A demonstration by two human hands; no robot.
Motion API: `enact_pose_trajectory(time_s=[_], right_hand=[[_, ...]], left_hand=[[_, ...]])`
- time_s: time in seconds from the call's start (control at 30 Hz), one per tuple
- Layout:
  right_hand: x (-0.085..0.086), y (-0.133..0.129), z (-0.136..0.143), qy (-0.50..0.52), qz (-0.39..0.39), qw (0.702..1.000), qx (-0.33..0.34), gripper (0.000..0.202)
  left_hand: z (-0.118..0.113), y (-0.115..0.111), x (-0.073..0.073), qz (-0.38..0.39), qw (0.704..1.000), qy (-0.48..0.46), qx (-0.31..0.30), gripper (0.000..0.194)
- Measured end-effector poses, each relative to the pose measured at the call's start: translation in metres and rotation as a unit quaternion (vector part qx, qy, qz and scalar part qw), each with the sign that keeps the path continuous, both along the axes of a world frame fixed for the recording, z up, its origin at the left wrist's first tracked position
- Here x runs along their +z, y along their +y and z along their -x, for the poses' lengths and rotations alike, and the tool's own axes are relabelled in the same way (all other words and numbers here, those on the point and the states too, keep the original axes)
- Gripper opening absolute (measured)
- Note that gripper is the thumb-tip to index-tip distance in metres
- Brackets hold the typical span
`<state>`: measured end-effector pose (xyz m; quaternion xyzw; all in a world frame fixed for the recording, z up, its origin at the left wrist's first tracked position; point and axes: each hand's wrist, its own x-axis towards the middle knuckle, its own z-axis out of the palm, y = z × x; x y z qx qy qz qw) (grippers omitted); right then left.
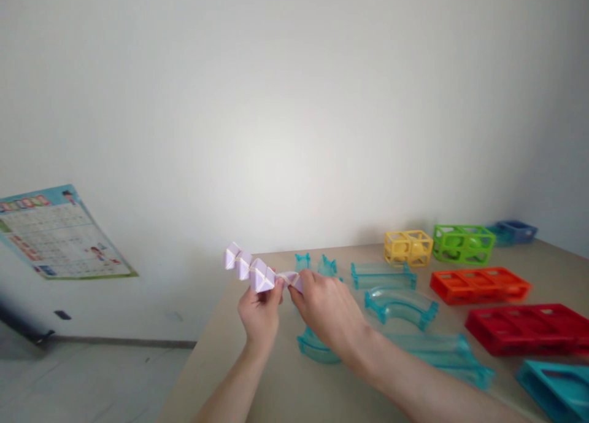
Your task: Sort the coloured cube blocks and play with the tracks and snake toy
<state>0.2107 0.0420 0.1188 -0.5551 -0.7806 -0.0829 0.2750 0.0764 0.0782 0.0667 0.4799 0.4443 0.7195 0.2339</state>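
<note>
A lilac twisty snake puzzle [262, 274] with pale edges is held up in front of me, over the left part of the table. My left hand [261, 312] grips it from below near its middle, thumb against a segment. My right hand [324, 297] is closed around its right end, and the fingers hide part of it. Its left end juts out free in a stepped zigzag, up and to the left. Behind and under my right hand lie clear teal track pieces, among them a curved one [317, 347].
On the table [216, 361] stand more teal tracks [400, 306], a yellow frame block [408, 248], a green one [464, 244], an orange one [481, 285], a red one [534, 329] and blue pieces [518, 231]. A poster [69, 236] hangs on the wall left of the table edge.
</note>
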Motion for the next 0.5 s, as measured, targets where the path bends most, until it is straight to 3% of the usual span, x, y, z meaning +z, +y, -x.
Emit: enact_pose_trajectory(time_s=[0.23, 0.33, 0.4, 0.5], right_hand=[[-0.009, 0.002, 0.005, 0.081, 0.006, 0.996, -0.029, 0.002], [0.001, 0.003, 0.003, 0.213, 0.056, 0.974, 0.046, 0.011], [0.010, 0.003, 0.002, 0.341, 0.157, 0.915, 0.146, 0.020], [0.019, 0.004, 0.000, 0.490, 0.355, 0.755, 0.253, 0.041]], left_hand=[[-0.013, -0.012, -0.002, -0.046, 0.998, -0.007, 0.043, 0.021], [-0.012, -0.010, -0.001, -0.035, 0.998, -0.052, 0.011, 0.025], [-0.007, -0.005, 0.000, -0.034, 0.993, -0.107, -0.033, 0.028], [-0.002, 0.002, 0.001, -0.030, 0.978, -0.174, -0.110, 0.035]])
